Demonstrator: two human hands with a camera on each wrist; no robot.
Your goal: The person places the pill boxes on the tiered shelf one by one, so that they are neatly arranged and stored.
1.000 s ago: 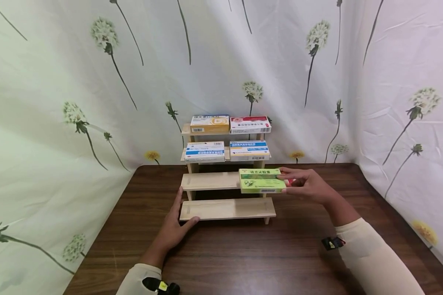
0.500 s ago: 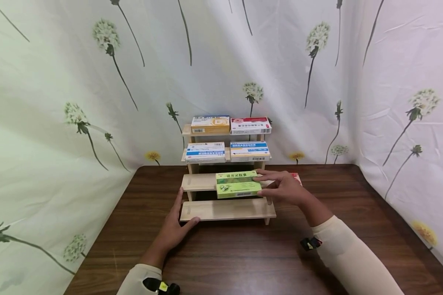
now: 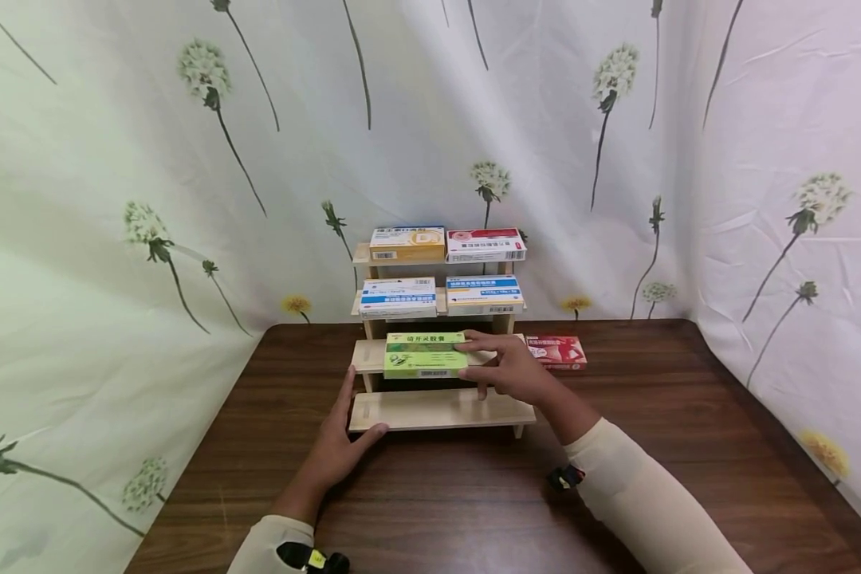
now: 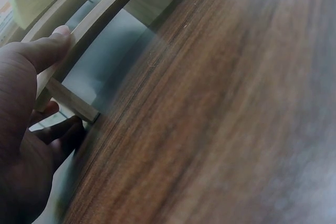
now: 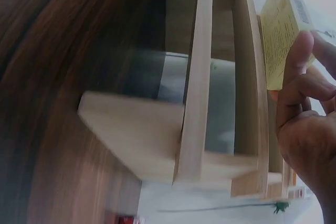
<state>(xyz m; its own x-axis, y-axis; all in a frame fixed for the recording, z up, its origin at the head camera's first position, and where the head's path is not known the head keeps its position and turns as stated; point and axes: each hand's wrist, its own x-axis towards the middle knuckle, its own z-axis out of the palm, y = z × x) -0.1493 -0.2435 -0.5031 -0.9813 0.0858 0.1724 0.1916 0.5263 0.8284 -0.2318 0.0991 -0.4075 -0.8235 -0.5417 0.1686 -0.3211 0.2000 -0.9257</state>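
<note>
A green medicine box (image 3: 425,355) is held at its right end by my right hand (image 3: 505,367), thumb and fingers pinching it. The box is at the third tier from the top of a stepped wooden rack (image 3: 441,408), over its left part. In the right wrist view, the box (image 5: 283,30) stands beside the shelf edge, at my fingertips. My left hand (image 3: 337,442) holds the left end of the rack's lowest tier. From the left wrist, the thumb lies on the shelf's front edge, while the other fingers are at its end, partly hidden.
Yellow (image 3: 407,244) and red-and-white (image 3: 485,245) medicine boxes lie on the top tier. Two blue-and-white boxes (image 3: 398,297) fill the second. A red box (image 3: 556,352) lies on the brown table (image 3: 459,502), right of the rack. Floral cloth (image 3: 416,96) hangs behind.
My right hand has carried the green medicine box leftward from the third tier's right end to its left part. The red box on the table is now uncovered. My left hand stays put.
</note>
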